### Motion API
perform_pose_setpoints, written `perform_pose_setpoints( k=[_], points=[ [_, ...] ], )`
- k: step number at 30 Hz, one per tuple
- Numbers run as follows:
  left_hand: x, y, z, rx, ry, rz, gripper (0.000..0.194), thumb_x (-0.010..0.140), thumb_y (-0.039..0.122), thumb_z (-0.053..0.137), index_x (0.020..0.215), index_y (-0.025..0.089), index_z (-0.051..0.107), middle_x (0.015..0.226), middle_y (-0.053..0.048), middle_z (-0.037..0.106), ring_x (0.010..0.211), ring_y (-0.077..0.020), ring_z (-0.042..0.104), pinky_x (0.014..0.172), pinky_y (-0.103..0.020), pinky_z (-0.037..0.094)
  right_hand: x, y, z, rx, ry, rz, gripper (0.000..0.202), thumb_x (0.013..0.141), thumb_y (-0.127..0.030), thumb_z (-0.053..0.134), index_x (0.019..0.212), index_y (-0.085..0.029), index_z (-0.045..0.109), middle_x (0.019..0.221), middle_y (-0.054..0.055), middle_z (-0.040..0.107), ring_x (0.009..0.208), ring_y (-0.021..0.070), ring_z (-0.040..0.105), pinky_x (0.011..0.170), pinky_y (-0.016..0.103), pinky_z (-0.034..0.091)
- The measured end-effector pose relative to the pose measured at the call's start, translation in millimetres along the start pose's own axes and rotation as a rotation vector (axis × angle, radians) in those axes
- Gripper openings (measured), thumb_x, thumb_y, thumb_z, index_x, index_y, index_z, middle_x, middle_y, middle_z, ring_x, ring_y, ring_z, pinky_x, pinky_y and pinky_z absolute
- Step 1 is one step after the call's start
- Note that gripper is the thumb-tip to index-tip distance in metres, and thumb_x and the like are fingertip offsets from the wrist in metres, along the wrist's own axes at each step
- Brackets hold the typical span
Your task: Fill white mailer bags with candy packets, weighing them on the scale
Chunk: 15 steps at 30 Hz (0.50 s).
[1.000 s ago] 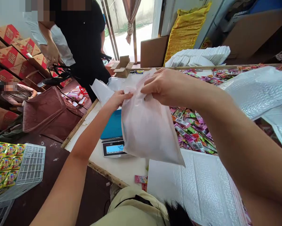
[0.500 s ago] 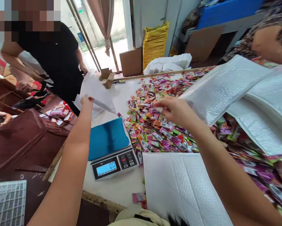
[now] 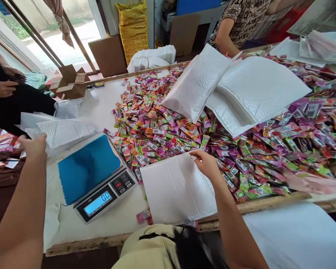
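My right hand (image 3: 205, 165) pinches the upper right corner of a white bubble mailer (image 3: 176, 190), which lies flat at the table's front edge. My left hand (image 3: 33, 146) is at the far left, fingers apart, beside a few white bubble mailers (image 3: 68, 131) lying behind the scale. Whether it touches them I cannot tell. Between my hands stands a digital scale (image 3: 104, 201) with a blue platform (image 3: 89, 166) and a display showing 0.0. Small purple, orange and green snack packets (image 3: 156, 134) are heaped behind the pinched mailer.
A puffed bubble mailer (image 3: 200, 80) and an open-mouthed one (image 3: 257, 89) rest on the heap. A person in a patterned top (image 3: 240, 26) is across the table; another in black (image 3: 5, 93) stands at left. An open cardboard box (image 3: 69, 80) is at the back left.
My view has turned rightward. My left hand has let go of the white mailer, now lying behind the scale. My right hand has come down from above the packets to the front mailer's corner.
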<state>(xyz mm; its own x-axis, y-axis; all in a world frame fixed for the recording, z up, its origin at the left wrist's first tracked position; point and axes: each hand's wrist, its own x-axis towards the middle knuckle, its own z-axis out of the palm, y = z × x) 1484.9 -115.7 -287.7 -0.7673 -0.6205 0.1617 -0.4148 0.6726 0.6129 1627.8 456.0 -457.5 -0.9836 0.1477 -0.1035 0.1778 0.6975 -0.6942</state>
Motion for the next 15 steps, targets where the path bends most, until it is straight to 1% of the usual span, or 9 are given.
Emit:
perform_pose_setpoints(
  k=[2,3,5,6,8,9,11,13,15],
  points=[
    [-41.7,12.1,7.4,-0.127,-0.052,0.110,0.042,0.090,0.042,0.062,0.128,0.031,0.051,0.135,0.000,0.061,0.117,-0.0242,0.060,0.103,-0.052,0.048,-3.3,4.8,3.3,-0.077,0.025,0.028,0.037,0.083,-0.016,0.049,0.114,-0.015,0.070,0.118,0.014,0.070,0.110,0.0262,0.064,0.102,0.040,0.047],
    [-72.8,18.7,15.4,-0.179,-0.161,0.234,0.043,0.087,0.044,0.066,0.126,0.031,0.055,0.133,0.000,0.063,0.115,-0.0244,0.062,0.103,-0.051,0.049,-4.8,5.1,6.0,-0.114,0.029,0.054,0.040,0.085,-0.019,0.051,0.121,-0.014,0.067,0.122,0.016,0.067,0.115,0.0280,0.062,0.104,0.041,0.045],
    [-150.2,27.3,39.1,-0.225,-0.547,0.508,0.050,0.083,0.049,0.068,0.129,0.031,0.059,0.133,-0.004,0.064,0.115,-0.0285,0.063,0.098,-0.050,0.053,-9.7,3.9,12.8,-0.186,0.031,0.152,0.052,0.088,-0.029,0.058,0.137,-0.012,0.058,0.133,0.021,0.059,0.124,0.0330,0.056,0.106,0.045,0.043],
    [-192.5,27.5,53.7,-0.239,-0.714,0.583,0.052,0.084,0.049,0.066,0.131,0.028,0.059,0.137,-0.008,0.061,0.119,-0.0300,0.062,0.098,-0.049,0.054,-13.4,3.6,16.4,-0.218,0.036,0.213,0.061,0.087,-0.034,0.061,0.143,-0.012,0.052,0.137,0.023,0.055,0.127,0.0357,0.053,0.106,0.047,0.042],
    [-273.4,16.9,84.8,-0.201,-0.913,0.583,0.056,0.083,0.040,0.066,0.136,0.024,0.056,0.144,-0.012,0.057,0.134,-0.0314,0.053,0.111,-0.050,0.046,-23.6,6.1,21.9,-0.268,0.063,0.330,0.077,0.085,-0.040,0.067,0.151,-0.012,0.041,0.144,0.026,0.048,0.131,0.0400,0.050,0.105,0.051,0.042],
    [-308.3,6.4,99.6,-0.155,-0.956,0.558,0.064,0.079,0.035,0.069,0.139,0.022,0.052,0.146,-0.015,0.054,0.138,-0.0331,0.049,0.116,-0.052,0.040,-29.6,9.2,23.4,-0.280,0.076,0.369,0.081,0.085,-0.042,0.068,0.153,-0.011,0.037,0.144,0.027,0.047,0.131,0.0412,0.049,0.105,0.052,0.042],
    [-361.6,-21.3,124.1,-0.080,-0.954,0.464,0.074,0.077,0.031,0.070,0.146,0.017,0.044,0.154,-0.019,0.043,0.147,-0.0362,0.037,0.121,-0.055,0.031,-42.1,18.1,24.1,-0.277,0.079,0.403,0.077,0.085,-0.042,0.068,0.151,-0.012,0.040,0.140,0.026,0.051,0.128,0.0403,0.051,0.104,0.052,0.042],
    [-392.2,-49.8,139.7,-0.066,-0.912,0.353,0.076,0.078,0.030,0.069,0.147,0.014,0.040,0.157,-0.022,0.036,0.150,-0.0377,0.031,0.122,-0.056,0.029,-53.7,27.2,23.9,-0.247,0.060,0.381,0.061,0.087,-0.039,0.065,0.141,-0.014,0.052,0.133,0.022,0.056,0.122,0.0359,0.056,0.103,0.049,0.043],
    [-404.8,-71.1,146.9,-0.111,-0.877,0.270,0.075,0.078,0.029,0.068,0.145,0.012,0.040,0.156,-0.024,0.036,0.150,-0.0374,0.030,0.122,-0.056,0.028,-63.0,32.4,25.4,-0.172,0.045,0.338,0.051,0.085,-0.035,0.065,0.132,-0.016,0.059,0.127,0.019,0.058,0.114,0.0305,0.059,0.099,0.043,0.044]
  ],
)
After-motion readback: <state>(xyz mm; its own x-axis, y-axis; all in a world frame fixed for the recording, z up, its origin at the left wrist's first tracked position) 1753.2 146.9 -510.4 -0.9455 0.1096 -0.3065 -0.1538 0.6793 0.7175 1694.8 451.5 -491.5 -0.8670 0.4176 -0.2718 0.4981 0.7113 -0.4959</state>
